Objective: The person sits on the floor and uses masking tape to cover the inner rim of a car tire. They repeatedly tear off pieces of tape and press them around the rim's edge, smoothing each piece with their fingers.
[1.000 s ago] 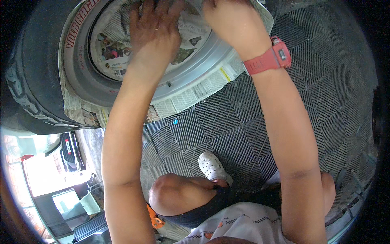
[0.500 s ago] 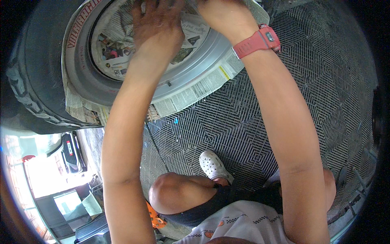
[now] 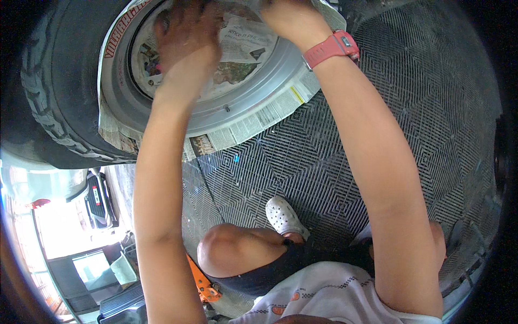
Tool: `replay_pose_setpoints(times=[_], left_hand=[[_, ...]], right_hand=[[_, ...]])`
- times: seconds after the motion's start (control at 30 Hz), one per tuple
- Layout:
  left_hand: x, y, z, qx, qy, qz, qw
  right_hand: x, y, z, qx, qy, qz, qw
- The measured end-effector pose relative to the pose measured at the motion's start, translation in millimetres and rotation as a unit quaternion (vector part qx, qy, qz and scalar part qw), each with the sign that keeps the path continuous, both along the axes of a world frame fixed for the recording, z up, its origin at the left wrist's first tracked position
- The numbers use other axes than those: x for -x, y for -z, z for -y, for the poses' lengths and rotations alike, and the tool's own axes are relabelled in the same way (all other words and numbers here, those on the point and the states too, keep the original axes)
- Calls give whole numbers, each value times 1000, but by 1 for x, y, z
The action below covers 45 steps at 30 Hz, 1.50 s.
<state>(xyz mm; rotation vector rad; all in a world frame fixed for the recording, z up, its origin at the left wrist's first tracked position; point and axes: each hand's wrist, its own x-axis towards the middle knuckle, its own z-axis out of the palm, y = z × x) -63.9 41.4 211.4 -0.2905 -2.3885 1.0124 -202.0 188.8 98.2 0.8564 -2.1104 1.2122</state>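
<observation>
A grey wheel rim [image 3: 245, 101] on a knobby black tire [image 3: 56, 86] fills the upper left. Newspaper sheets [image 3: 243, 40] cover the inside of the rim, and a newspaper strip [image 3: 251, 121] runs around its outer edge against the tire. My left hand [image 3: 186, 40] lies over the inner newspaper with its fingers spread, slightly blurred; nothing shows in it. At the top edge of the view my right hand [image 3: 294, 19] reaches to the rim's upper right side, its fingers mostly cut off. A red wristwatch [image 3: 340, 47] is on my right wrist.
Black ribbed floor tiles [image 3: 318, 151] spread below and right of the wheel. My bent knee [image 3: 226, 251] and a white clog [image 3: 283, 216] are close beneath my arms. An orange object [image 3: 202, 283] lies by my left forearm. A car front [image 3: 97, 200] shows at the far left.
My left hand has slid left across the inner newspaper, uncovering more of the printed sheet. My right hand stays at the rim's upper right. The view has shifted slightly.
</observation>
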Motion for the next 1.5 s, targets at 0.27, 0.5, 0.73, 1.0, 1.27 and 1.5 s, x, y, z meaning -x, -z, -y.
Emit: replay_pose_setpoints(times=[0.27,0.5,0.73,1.0,1.27,1.5], left_hand=[[0,-3,2,-7,-2,-18,1000],[21,5,-38,-103,-19,92,990],[28,19,-24,-47,37,60,996],[29,23,-7,56,-2,82,995],[25,30,-4,25,38,66,997],[29,30,-14,-21,77,68,995]], right_hand=[[-5,-4,5,39,16,43,998],[-7,-5,1,70,27,41,996],[-27,-23,-11,-38,-6,135,990],[-71,8,-20,41,32,46,998],[-60,-3,-21,81,56,56,994],[-30,15,-5,144,59,13,988]])
